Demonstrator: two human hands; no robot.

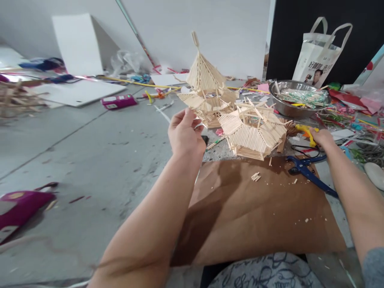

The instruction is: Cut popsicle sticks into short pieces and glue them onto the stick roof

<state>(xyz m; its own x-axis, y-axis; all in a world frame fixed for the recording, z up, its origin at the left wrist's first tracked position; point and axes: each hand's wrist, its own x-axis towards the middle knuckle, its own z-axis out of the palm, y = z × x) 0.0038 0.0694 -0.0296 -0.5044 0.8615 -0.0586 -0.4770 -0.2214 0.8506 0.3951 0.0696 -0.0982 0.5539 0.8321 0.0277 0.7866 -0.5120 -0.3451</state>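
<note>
My left hand (186,134) is raised in front of the taller stick pagoda (207,76), its fingers pinched together. What they hold, if anything, is hidden. At the right, my right hand (323,138) is closed around a yellow glue gun (306,131) with an orange trigger. Between my hands is a lower stick structure (255,134), with sloping roof panels and an open top. Below it, a small cluster of cut stick pieces (256,177) lies on brown paper (264,216). Blue-handled cutters (310,172) rest near my right forearm.
A metal bowl (274,102) of packaged materials stands behind at the right, near a white bag (319,56). Purple devices (119,102) lie at left. White boards (81,90), loose sticks (22,98) and coloured scraps (357,100) litter the floor.
</note>
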